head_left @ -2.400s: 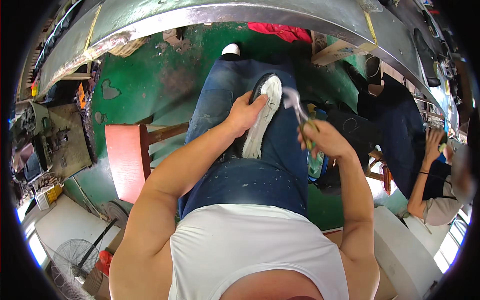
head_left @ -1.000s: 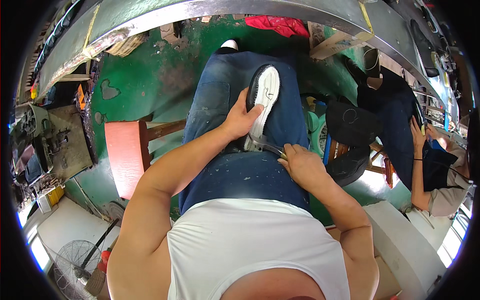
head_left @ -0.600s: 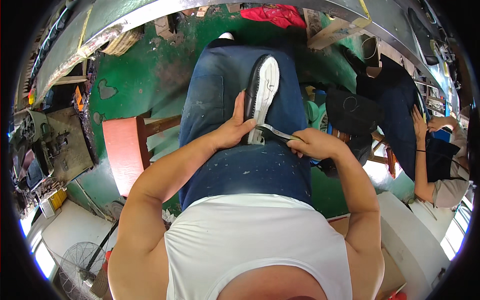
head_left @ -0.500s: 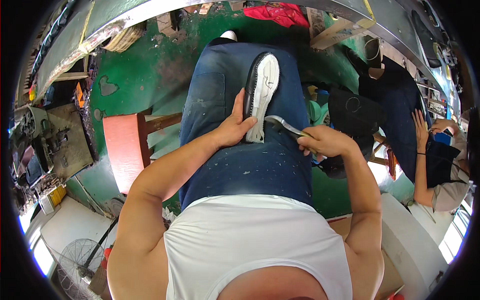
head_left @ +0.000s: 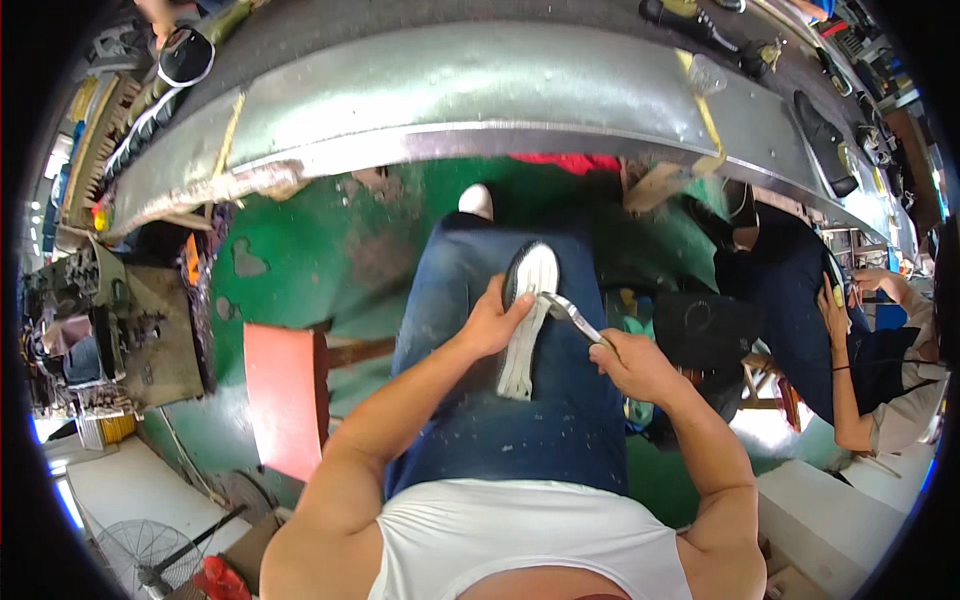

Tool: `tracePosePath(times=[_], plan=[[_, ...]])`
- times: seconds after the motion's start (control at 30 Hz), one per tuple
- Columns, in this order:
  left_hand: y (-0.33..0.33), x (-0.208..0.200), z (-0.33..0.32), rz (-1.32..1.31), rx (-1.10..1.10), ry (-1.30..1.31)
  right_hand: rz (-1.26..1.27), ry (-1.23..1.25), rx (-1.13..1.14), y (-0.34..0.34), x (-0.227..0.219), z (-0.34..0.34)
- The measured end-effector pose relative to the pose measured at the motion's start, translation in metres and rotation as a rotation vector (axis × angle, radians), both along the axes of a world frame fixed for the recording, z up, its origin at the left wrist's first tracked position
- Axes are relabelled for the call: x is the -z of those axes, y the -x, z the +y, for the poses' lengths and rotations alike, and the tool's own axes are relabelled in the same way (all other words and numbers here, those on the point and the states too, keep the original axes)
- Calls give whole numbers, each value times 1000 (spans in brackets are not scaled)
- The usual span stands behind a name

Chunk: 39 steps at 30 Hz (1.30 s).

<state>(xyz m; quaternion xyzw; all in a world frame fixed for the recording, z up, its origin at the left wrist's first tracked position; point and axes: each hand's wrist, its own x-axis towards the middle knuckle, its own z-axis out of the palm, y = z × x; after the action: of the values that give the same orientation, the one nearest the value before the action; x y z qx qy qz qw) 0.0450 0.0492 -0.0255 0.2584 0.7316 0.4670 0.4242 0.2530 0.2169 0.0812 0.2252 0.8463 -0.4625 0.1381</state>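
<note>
A black shoe lies on my lap with its whitish underside (head_left: pixel 517 350) facing up and its toe pointing away from me. My left hand (head_left: pixel 495 318) grips it from the left side, fingers along the dark upper and thumb on the underside. My right hand (head_left: pixel 640 366) is closed around the handle of a curved metal tool that looks like lasting pincers (head_left: pixel 571 314). The tip of the tool touches or hovers just over the shoe's underside near my left thumb; I cannot tell which. Its handle is mostly hidden in my palm.
A metal-edged bench (head_left: pixel 400 95) crosses ahead, with several shoes on its top. A reddish seat (head_left: pixel 284 400) stands at my left, beyond it machinery (head_left: pixel 75 340) and a fan (head_left: pixel 150 565). Another person's arm (head_left: pixel 848 385) is at the right, beside a dark bag-like thing (head_left: pixel 700 335).
The view has tilted up, showing more of the bench. My left hand has moved farther up along the shoe, and the pincers have come from beside the shoe onto or over its underside.
</note>
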Motion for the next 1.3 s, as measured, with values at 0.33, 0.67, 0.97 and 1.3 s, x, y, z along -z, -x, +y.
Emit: tracePosePath(times=[0.33,0.67,0.97,1.3], plan=[[122,-166,1,-110,-292,-66,793,-931,23,149,-73,172],[307,-272,265,977,192,-192,743,-937,10,277,-33,319],[271,-231,558,1801,564,-7,733,-773,-67,269,-38,336],[311,-194,650,1265,181,-278,660,-685,-27,271,-42,337]])
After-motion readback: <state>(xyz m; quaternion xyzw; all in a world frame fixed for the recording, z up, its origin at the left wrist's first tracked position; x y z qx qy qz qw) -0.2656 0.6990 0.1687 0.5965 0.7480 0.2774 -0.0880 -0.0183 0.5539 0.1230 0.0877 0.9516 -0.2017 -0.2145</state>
